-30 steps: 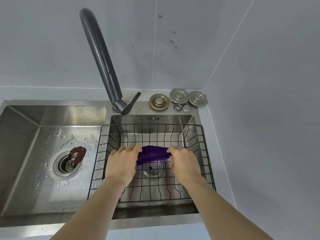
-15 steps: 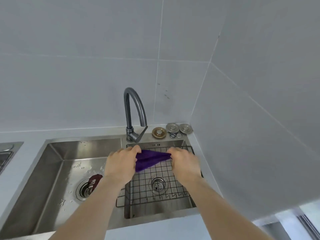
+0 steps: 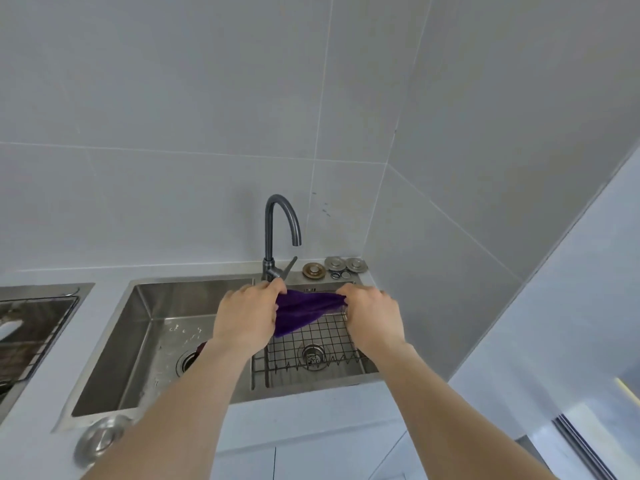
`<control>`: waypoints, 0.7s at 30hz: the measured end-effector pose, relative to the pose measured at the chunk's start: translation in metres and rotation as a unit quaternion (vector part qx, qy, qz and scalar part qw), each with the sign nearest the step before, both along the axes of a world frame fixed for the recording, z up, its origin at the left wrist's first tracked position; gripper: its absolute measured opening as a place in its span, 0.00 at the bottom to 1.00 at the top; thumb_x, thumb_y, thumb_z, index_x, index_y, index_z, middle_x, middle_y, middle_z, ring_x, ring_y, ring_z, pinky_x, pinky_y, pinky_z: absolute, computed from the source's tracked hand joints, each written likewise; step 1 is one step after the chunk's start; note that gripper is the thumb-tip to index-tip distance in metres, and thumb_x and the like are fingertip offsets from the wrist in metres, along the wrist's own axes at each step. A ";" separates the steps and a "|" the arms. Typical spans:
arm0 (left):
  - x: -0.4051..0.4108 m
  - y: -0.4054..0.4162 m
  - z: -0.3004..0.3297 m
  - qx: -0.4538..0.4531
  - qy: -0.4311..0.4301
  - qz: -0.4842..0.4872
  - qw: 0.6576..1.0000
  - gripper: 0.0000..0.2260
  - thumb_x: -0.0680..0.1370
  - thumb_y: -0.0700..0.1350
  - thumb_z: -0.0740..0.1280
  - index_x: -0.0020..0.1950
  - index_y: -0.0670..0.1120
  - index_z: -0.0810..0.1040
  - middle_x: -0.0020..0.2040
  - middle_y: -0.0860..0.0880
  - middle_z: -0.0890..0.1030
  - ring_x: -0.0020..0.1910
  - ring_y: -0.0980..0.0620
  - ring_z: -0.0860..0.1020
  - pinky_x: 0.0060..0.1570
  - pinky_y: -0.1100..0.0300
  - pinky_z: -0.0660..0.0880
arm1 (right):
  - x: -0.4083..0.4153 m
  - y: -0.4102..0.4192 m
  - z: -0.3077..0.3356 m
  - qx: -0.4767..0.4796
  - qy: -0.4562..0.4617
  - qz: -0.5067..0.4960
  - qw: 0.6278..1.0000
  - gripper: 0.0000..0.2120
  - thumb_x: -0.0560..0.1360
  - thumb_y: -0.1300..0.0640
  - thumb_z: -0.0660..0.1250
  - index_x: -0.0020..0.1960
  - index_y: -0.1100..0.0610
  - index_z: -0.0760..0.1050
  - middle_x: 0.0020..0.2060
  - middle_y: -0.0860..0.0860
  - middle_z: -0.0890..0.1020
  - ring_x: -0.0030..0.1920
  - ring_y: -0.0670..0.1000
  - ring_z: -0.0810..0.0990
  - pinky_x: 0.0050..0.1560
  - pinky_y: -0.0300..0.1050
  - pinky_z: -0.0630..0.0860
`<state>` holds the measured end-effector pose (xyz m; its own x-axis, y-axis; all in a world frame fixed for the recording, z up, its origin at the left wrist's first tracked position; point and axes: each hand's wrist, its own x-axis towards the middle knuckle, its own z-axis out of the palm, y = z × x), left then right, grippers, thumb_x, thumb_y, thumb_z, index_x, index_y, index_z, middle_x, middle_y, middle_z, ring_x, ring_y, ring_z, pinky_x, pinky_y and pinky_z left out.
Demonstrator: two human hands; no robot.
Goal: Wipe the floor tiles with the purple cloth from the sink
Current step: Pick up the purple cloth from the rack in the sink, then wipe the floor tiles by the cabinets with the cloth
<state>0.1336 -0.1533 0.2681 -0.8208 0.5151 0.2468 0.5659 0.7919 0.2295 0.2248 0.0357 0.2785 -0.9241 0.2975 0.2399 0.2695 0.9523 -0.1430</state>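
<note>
The purple cloth (image 3: 304, 310) hangs stretched between both hands above the right basin of the steel double sink (image 3: 138, 327). My left hand (image 3: 247, 318) pinches its left end and my right hand (image 3: 372, 315) pinches its right end. The cloth sags in a loose fold over the black wire rack (image 3: 311, 344) that sits in that basin. No floor tiles show in the head view.
A dark curved faucet (image 3: 277, 233) stands behind the cloth. Metal drain covers (image 3: 334, 266) lie on the ledge at the back right. A round steel lid (image 3: 98, 439) rests on the counter's front left. A stove grate (image 3: 31, 327) is at far left. A tiled wall closes the right side.
Both hands have lifted the cloth up out of the wire rack. The camera has pulled back and tilted up, so the sink looks smaller and more wall shows.
</note>
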 end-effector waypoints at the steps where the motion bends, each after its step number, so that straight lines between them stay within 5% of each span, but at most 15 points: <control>1: 0.009 -0.002 0.002 0.003 0.004 -0.001 1.000 0.13 0.81 0.45 0.62 0.65 0.56 0.72 0.58 0.55 0.83 0.55 0.49 0.81 0.53 0.50 0.75 | 0.010 -0.001 0.002 0.003 0.004 0.006 1.000 0.17 0.76 0.67 0.64 0.60 0.51 0.78 0.49 0.52 0.85 0.48 0.60 0.82 0.42 0.46 0.69; 14: 0.158 0.022 0.007 -0.029 0.041 0.042 0.998 0.10 0.81 0.46 0.62 0.61 0.56 0.72 0.55 0.55 0.83 0.49 0.48 0.80 0.45 0.53 0.70 | 0.144 0.036 -0.008 -0.032 0.037 0.067 0.997 0.20 0.74 0.71 0.64 0.59 0.52 0.78 0.47 0.51 0.84 0.46 0.60 0.81 0.40 0.47 0.70; 21: 0.250 0.030 -0.027 -0.064 0.013 0.051 0.997 0.09 0.81 0.46 0.63 0.60 0.55 0.74 0.53 0.52 0.84 0.50 0.45 0.81 0.49 0.50 0.73 | 0.223 0.051 -0.053 -0.068 0.005 0.078 0.995 0.18 0.75 0.70 0.62 0.56 0.51 0.79 0.45 0.52 0.84 0.45 0.61 0.80 0.39 0.48 0.69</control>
